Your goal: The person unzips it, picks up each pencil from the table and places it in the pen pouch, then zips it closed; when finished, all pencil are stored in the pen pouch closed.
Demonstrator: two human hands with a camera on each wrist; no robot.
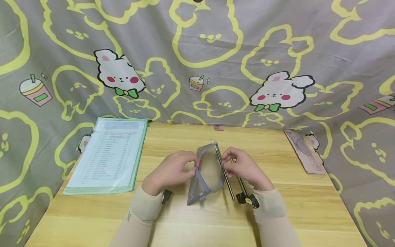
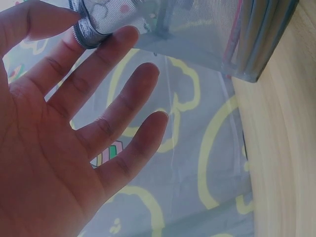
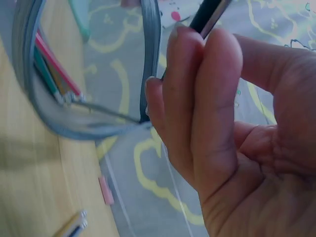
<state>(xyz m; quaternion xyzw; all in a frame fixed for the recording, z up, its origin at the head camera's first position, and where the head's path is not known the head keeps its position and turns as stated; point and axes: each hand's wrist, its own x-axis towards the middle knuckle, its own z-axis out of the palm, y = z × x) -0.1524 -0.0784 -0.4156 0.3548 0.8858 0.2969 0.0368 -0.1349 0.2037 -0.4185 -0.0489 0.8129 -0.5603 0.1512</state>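
Observation:
A grey-blue see-through zip pouch stands on the table with its mouth spread. My left hand pinches one zip edge between thumb and index finger; its other fingers are spread, as the left wrist view shows. Inside the pouch, the right wrist view shows a few coloured pencils, one a red pencil. My right hand pinches a slim dark pencil beside the opposite zip edge, its fingertips right at that edge. The pencil's upper end overlaps the pouch's far corner in the head view.
More slim pencils lie under my right hand. A clear document folder with green edging is at the left. A banknote-patterned pouch lies at the right, and a small pink block by the patterned curtain.

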